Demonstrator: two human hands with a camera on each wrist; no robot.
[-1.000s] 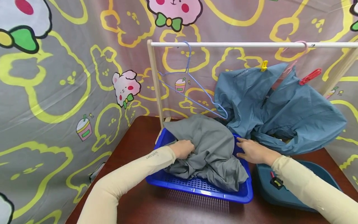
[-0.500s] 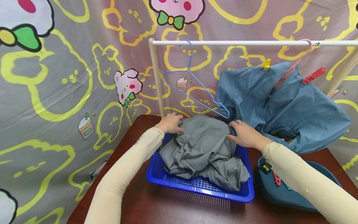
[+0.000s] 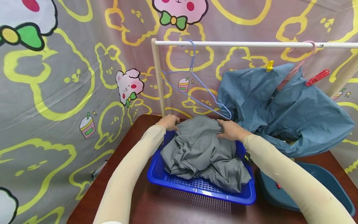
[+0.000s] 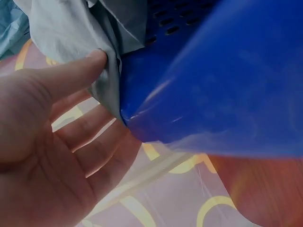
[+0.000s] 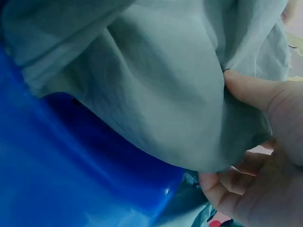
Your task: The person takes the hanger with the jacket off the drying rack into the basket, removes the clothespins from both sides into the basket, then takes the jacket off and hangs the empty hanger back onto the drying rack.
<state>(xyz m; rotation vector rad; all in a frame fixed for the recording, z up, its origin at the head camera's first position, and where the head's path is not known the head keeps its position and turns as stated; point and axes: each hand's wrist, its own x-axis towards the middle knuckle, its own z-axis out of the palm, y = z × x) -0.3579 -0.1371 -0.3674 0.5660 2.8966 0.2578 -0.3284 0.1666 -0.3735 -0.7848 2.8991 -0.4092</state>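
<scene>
A crumpled grey cloth (image 3: pixel 195 149) lies heaped in a blue plastic basket (image 3: pixel 201 191) with perforated sides; what kind of garment it is cannot be told. My left hand (image 3: pixel 169 122) is at the basket's far left corner. In the left wrist view its thumb lies on the cloth's edge (image 4: pixel 111 80), the other fingers behind it, beside the basket corner. At the far right of the heap my right hand (image 3: pixel 230 129) pinches the cloth, thumb on top and fingers underneath in the right wrist view. The far ends of some fingers are hidden behind the cloth.
Behind the basket a blue hanger (image 3: pixel 193 73) hangs from a white rail (image 3: pixel 251 44). To its right, a blue garment (image 3: pixel 257 99) hangs with a yellow clip (image 3: pixel 269 66) and a red clip (image 3: pixel 317 77). A teal basin (image 3: pixel 282 194) stands right of the basket on the table (image 3: pixel 151 205).
My left hand has moved from the middle-left of the cloth to its far left corner. The right hand has gone from the basket's right rim leftward onto the cloth's far edge.
</scene>
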